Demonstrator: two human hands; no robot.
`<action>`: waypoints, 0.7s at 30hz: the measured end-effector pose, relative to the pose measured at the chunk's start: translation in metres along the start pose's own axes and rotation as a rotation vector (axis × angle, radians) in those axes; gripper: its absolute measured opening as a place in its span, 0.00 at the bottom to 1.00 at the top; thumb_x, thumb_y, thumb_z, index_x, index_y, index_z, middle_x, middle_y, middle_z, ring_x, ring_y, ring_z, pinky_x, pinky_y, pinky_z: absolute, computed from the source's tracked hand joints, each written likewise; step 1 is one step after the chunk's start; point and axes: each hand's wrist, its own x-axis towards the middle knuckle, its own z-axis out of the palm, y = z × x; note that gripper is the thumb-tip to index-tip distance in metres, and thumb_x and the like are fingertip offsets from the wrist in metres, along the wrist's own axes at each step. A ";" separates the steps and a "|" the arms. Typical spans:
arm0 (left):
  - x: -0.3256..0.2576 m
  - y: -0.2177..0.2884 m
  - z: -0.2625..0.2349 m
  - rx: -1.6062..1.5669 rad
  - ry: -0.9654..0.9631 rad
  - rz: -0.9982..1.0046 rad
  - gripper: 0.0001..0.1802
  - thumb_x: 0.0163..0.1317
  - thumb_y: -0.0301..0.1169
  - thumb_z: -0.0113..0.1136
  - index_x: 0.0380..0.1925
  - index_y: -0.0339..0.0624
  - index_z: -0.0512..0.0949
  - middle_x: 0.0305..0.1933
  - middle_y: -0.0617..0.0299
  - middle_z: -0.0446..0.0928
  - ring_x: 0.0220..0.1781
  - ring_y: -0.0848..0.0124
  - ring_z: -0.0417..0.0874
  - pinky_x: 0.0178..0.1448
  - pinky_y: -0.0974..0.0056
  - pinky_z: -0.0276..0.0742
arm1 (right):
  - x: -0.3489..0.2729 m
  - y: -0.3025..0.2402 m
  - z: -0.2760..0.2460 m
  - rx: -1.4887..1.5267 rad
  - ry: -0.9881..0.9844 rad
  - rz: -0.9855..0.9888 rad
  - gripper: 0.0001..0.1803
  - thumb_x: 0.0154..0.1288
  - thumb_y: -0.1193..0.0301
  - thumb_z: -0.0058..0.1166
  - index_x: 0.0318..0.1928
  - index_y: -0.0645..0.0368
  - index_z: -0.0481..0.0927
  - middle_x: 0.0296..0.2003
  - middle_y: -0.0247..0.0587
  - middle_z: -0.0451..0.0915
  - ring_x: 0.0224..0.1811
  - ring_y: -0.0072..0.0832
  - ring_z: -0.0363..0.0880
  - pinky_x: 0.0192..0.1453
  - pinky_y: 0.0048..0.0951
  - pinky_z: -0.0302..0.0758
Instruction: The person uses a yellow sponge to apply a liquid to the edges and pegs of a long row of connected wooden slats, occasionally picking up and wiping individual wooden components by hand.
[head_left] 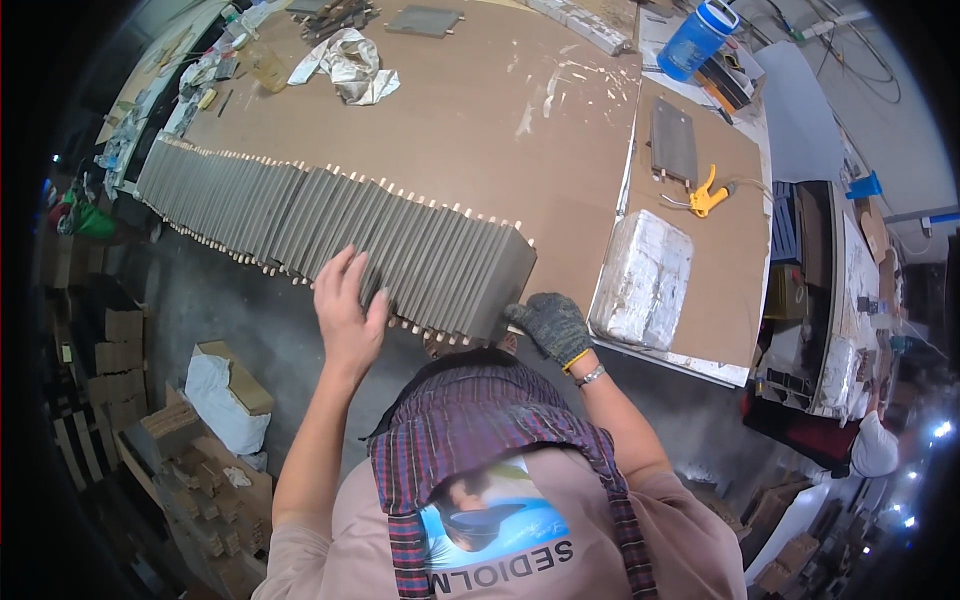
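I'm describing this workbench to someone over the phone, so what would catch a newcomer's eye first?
A long row of grey plates stands on edge along the brown table. The bare left hand rests on it; the gloved right hand grips its near end. A blue bottle lies beyond.

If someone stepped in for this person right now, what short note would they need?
Left hand: bare, flat on top of the long row of grey plates, near its right end.
Right hand: gloved, pressed against the row's right end plate.
The row stands on edge along the brown table's near side, pins sticking out of both edges.
Done: plates lined up.
Left: cannot tell; one single plate lies apart, beside a yellow tool.
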 end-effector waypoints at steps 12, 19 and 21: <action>-0.060 -0.082 -0.016 -0.975 0.300 -1.152 0.38 0.74 0.49 0.58 0.76 0.43 0.61 0.75 0.58 0.67 0.77 0.66 0.67 0.77 0.53 0.56 | 0.164 -0.059 -0.140 0.849 0.239 -0.123 0.25 0.70 0.60 0.60 0.58 0.66 0.80 0.56 0.51 0.84 0.59 0.40 0.84 0.64 0.38 0.78; -0.003 -0.133 0.019 -1.166 0.491 -1.201 0.46 0.72 0.65 0.49 0.78 0.45 0.56 0.82 0.51 0.55 0.83 0.51 0.54 0.79 0.35 0.41 | 0.350 -0.113 -0.065 0.473 -0.149 -0.295 0.47 0.69 0.38 0.52 0.75 0.61 0.67 0.74 0.54 0.68 0.76 0.49 0.66 0.79 0.41 0.61; 0.009 -0.127 0.006 -1.152 0.404 -1.149 0.60 0.65 0.74 0.50 0.82 0.43 0.45 0.86 0.43 0.40 0.86 0.46 0.46 0.78 0.26 0.36 | 0.375 -0.130 -0.039 0.294 -0.151 -0.232 0.46 0.68 0.38 0.53 0.74 0.61 0.69 0.72 0.54 0.70 0.74 0.47 0.70 0.75 0.41 0.66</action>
